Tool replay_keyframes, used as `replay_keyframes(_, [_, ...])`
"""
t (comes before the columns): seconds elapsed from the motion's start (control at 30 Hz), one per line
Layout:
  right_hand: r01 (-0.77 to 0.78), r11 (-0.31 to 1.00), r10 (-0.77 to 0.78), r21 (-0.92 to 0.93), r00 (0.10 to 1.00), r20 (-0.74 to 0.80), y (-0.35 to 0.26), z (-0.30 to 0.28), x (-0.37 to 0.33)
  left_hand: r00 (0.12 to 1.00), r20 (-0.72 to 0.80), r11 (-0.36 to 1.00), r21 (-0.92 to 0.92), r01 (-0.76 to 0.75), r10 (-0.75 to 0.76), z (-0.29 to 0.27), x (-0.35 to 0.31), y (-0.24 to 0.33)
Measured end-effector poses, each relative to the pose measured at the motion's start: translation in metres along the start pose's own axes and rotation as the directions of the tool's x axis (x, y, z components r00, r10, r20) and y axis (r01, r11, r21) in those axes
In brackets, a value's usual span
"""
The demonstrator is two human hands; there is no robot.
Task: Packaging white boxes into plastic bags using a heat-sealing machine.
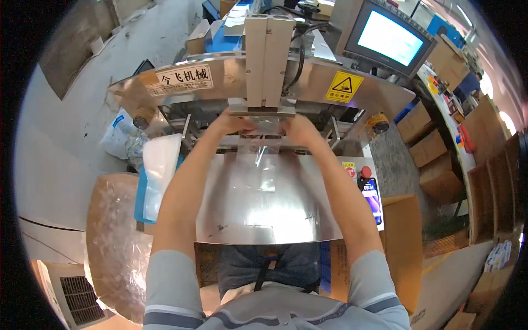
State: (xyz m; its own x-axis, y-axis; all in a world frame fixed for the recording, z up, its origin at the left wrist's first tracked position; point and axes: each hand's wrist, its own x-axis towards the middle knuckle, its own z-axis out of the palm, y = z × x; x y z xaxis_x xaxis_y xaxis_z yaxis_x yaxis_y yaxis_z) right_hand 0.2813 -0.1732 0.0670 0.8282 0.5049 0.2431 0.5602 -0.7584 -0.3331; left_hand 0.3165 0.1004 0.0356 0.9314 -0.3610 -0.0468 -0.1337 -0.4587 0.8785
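Both arms reach forward over a shiny metal work plate (247,214) to a machine. My left hand (234,122) pinches the left edge of a transparent plastic bag (258,147) just under the machine's upright press head (268,60). At the bag's right edge, my right hand (300,131) is closed on it too. The bag hangs toward me over the near edge of the machine's opening. Its far end lies beneath the press bar and is partly hidden. Some fingertips are blurred or covered by the bar.
A blue tray (141,192) with a stack of transparent bags (159,165) stands left of the plate. Beyond it is a carton (104,203) full of plastic bags. A phone (372,201) and a red button (366,172) sit at right. A lit screen (390,37) hangs at upper right.
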Motion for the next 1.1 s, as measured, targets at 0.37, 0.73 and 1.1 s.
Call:
replay_keyframes(0.37, [-0.013, 0.987, -0.002, -0.159, 0.996, -0.092, -0.068, 0.029, -0.044, 0.923, -0.288, 0.77, 0.637, -0.014, 0.255, 0.182, -0.232, 0.064])
replay_keyframes(0.73, [0.033, 0.984, -0.049, -0.176, 0.995, -0.082, -0.065, 0.029, -0.044, 0.875, -0.365, 0.756, 0.654, -0.003, 0.318, 0.205, -0.258, 0.067])
replay_keyframes(1.1, [-0.01, 0.988, -0.003, -0.152, 0.996, -0.088, -0.075, 0.005, -0.032, 0.893, -0.364, 0.838, 0.545, -0.025, 0.264, 0.205, -0.263, 0.065])
